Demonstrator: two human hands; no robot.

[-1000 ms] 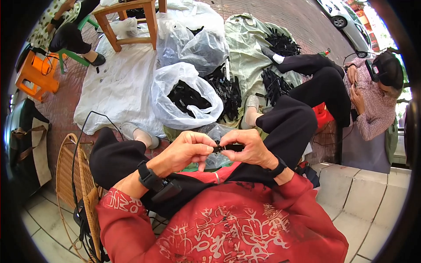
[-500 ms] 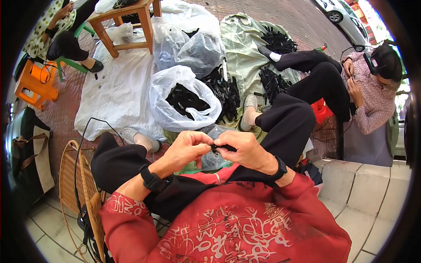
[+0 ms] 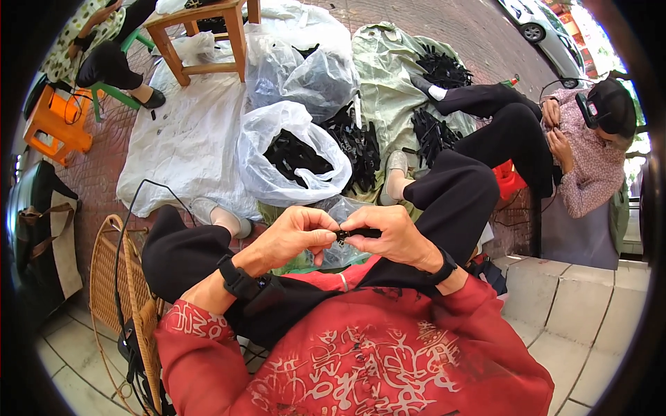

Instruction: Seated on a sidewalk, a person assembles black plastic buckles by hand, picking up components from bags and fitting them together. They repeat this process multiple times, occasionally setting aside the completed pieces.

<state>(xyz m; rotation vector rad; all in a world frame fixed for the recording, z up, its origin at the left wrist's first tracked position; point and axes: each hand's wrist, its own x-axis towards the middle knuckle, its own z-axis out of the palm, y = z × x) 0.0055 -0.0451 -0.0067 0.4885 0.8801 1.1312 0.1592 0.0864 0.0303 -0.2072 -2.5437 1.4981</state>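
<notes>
Above my lap, my left hand [image 3: 297,237] and my right hand [image 3: 393,234] meet fingertip to fingertip on a narrow black strip-like piece [image 3: 368,233]. Each hand pinches it between thumb and fingers, the right one further along its length. Its exact kind is too small to make out. Just beyond my hands stands an open translucent plastic bag [image 3: 253,163] with many black pieces [image 3: 295,158] inside. Beside the bag lies a loose heap of black strips [image 3: 356,149].
A fuller plastic bag [image 3: 305,83] sits behind, near a wooden stool [image 3: 198,38]. White sheeting [image 3: 177,142] and a green sheet [image 3: 381,62] cover the ground. A seated person [image 3: 596,139] works at right, another [image 3: 111,62] at far left. A wicker chair [image 3: 114,284] stands left.
Both hands stay together on the black piece. The right fingers have shifted slightly, and more of the piece shows between them. The view has tilted a little.
</notes>
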